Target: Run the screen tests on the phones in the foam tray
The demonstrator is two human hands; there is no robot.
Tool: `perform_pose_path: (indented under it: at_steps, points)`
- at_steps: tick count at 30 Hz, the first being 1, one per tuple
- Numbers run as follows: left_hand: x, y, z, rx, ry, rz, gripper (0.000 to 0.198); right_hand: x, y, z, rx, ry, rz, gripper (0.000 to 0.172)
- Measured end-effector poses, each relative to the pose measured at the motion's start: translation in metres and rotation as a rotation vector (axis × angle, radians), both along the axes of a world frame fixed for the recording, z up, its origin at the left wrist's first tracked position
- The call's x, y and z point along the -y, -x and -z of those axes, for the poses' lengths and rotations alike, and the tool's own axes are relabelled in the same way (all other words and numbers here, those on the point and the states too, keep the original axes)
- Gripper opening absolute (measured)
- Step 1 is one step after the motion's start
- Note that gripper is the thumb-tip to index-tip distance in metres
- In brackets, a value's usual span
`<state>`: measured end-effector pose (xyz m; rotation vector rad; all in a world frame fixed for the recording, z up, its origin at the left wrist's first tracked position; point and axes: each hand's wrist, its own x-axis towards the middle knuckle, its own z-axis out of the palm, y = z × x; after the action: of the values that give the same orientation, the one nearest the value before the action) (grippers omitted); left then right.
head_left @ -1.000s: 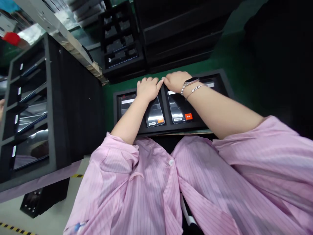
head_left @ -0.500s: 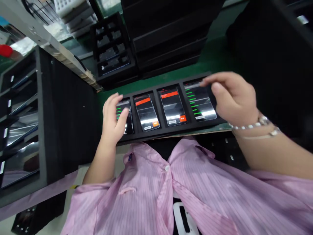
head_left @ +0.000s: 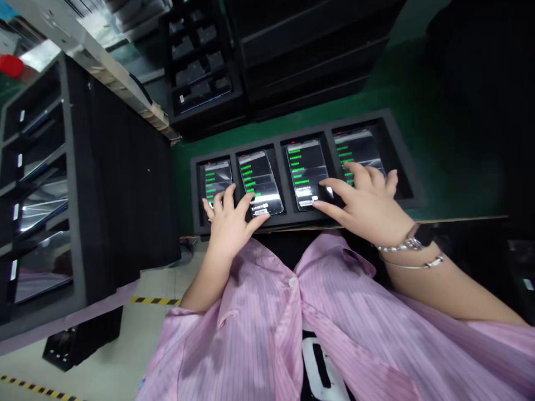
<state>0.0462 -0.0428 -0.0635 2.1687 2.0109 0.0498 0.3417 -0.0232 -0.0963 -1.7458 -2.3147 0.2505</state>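
Several smartphones lie face up, each in its own slot of a black foam tray [head_left: 395, 128]. Green lines of text glow on their dark screens. My left hand [head_left: 229, 223] is spread low over the leftmost phone [head_left: 218, 177] and its neighbour, the second phone [head_left: 259, 178]; its thumb is at that one's lower edge. My right hand [head_left: 363, 200] has its fingers apart over the third phone [head_left: 307, 167] and the rightmost phone [head_left: 361, 147]. Neither hand grips anything. Whether each fingertip touches glass I cannot tell.
To the left stands a stack of black foam trays [head_left: 79, 223] holding more devices. Behind the tray are another slotted foam tray [head_left: 200, 72] and a dark stack [head_left: 309, 67]. A pale metal post [head_left: 112, 78] slants down at the back left. The green table [head_left: 422, 161] ends near my body.
Both hands have come down over the phones with fingers spread, the right one moving left. The two middle screens went from orange bars to green text lines. The view has shifted slightly.
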Motion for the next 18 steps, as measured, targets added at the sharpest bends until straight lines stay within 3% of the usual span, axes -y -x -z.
perform_pose_path:
  at_steps: [4, 7, 12, 18]
  points:
    - [-0.028, 0.001, 0.001, 0.021, -0.006, -0.032, 0.061, -0.026, 0.005, 0.000, -0.009, 0.031, 0.059, 0.059]
    - [-0.037, 0.002, 0.004, 0.070, -0.021, -0.039, 0.059, -0.031, 0.008, -0.003, -0.032, 0.008, 0.061, 0.058]
    - [-0.028, 0.006, 0.011, 0.185, -0.202, -0.055, 0.064, -0.015, 0.018, -0.008, -0.134, -0.080, -0.013, 0.056]
    - [-0.023, 0.006, 0.019, 0.156, -0.181, -0.022, 0.063, -0.004, 0.032, 0.006, -0.206, -0.146, -0.102, 0.060]
